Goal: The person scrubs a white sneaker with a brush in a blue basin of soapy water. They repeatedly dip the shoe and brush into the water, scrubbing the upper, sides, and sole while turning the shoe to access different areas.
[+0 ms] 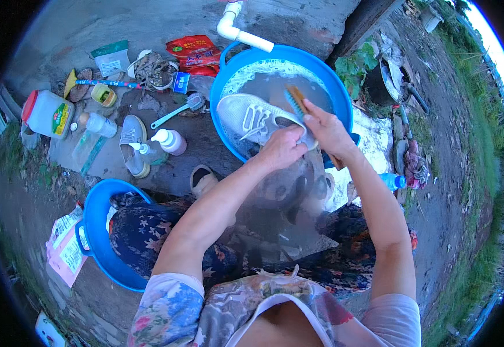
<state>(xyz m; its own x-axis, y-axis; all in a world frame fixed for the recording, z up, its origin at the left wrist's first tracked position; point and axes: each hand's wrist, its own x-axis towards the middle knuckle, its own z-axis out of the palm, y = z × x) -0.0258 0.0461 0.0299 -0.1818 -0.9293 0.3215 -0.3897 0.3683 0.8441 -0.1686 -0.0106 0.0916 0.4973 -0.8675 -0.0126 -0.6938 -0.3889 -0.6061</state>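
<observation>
Head view, looking down at a wash place on bare ground. Left hand (281, 149) closed around the heel end of a pale grey sneaker (251, 118), holding it tilted over the near rim of a blue basin (336, 87) filled with murky, soapy water. Right hand (328, 130) clasped around a scrubbing brush (296, 100) with blue bristles and a wooden back, bristles lying against the shoe's upper, near the laces. White pipe (237, 30) ending just above the far rim of the basin. Second grey shoe (132, 141) resting sole-side on the wet concrete to the left, with a white pump bottle (170, 140) just beside it and a long-handled teal brush (178, 110) between that bottle and the basin. White jug with red cap (48, 113) farther left; red packet (195, 53) near the wall. Smaller blue basin (93, 222) beside the left knee.
</observation>
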